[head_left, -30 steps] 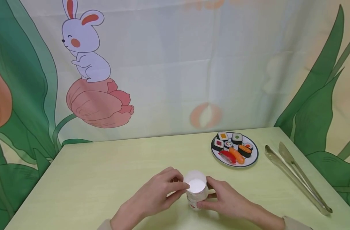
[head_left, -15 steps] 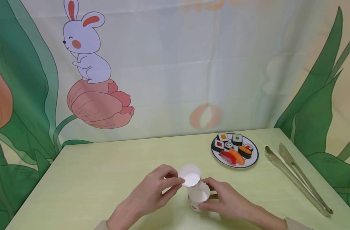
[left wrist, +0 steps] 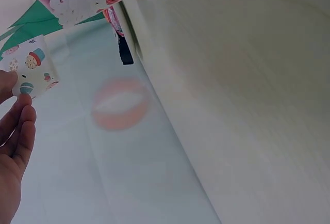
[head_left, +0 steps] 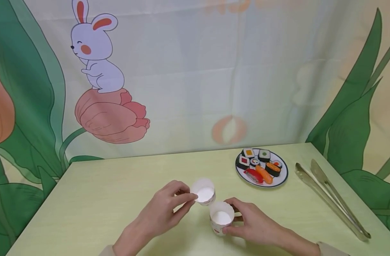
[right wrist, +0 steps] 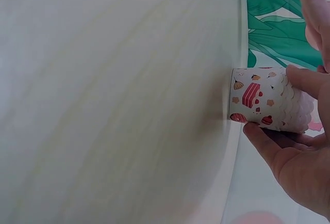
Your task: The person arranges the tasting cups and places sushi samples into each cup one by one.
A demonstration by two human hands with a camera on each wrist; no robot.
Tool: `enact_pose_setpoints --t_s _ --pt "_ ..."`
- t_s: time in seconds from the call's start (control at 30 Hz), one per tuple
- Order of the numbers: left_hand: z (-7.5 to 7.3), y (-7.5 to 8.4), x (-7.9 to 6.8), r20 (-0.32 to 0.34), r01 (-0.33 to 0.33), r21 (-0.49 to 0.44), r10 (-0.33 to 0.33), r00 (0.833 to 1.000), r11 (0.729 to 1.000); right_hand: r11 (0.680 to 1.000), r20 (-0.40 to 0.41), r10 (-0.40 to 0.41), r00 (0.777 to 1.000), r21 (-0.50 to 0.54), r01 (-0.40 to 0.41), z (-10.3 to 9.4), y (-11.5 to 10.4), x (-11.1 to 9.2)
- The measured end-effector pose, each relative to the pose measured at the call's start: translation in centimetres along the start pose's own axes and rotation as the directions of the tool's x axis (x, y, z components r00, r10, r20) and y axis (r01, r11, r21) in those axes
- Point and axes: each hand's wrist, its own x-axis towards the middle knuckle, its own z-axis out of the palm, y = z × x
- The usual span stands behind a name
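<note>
My left hand [head_left: 164, 209] pinches the rim of a white paper cupcake cup [head_left: 204, 194] between thumb and fingers, and its mouth faces up. Small cupcake prints show on this cup [left wrist: 32, 61] in the left wrist view. To the right and closer to me, my right hand [head_left: 254, 222] grips a short stack of nested paper cupcake cups [head_left: 221, 218]. Several scalloped rims of the stack [right wrist: 258, 97] show in the right wrist view, along with its cake prints, and its base meets the tabletop there.
Behind the hands, at the back right, lies a plate [head_left: 257, 184] with several sushi pieces [head_left: 263, 173]. Metal tongs [head_left: 334, 202] lie along the right side of the pale green table [head_left: 111, 192]. A printed cloth [head_left: 188, 78] hangs behind the table's far edge.
My left hand has drawn one cup out of the stack and carried it left and slightly away from me. My right hand stays around the stack at about the same spot.
</note>
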Motion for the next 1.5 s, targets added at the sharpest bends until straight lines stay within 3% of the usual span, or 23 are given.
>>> enact_pose_setpoints --t_s 0.77,1.03,1.5 --pt "-0.2 -2.6 -2.0 0.112 0.145 0.098 -0.155 0.981 0.985 1.000 0.000 0.004 1.000 -0.015 -0.004 -0.3 -0.1 -0.3" --pt "-0.5 -3.3 -2.7 0.166 0.211 0.130 -0.231 0.959 0.969 0.999 0.002 0.030 1.000 -0.024 -0.030 -0.4 -0.3 -0.3" --pt "-1.0 -4.3 -3.7 0.250 0.274 0.166 -0.309 0.918 0.947 0.999 -0.006 0.022 1.000 -0.024 -0.022 -0.4 -0.1 -0.3"
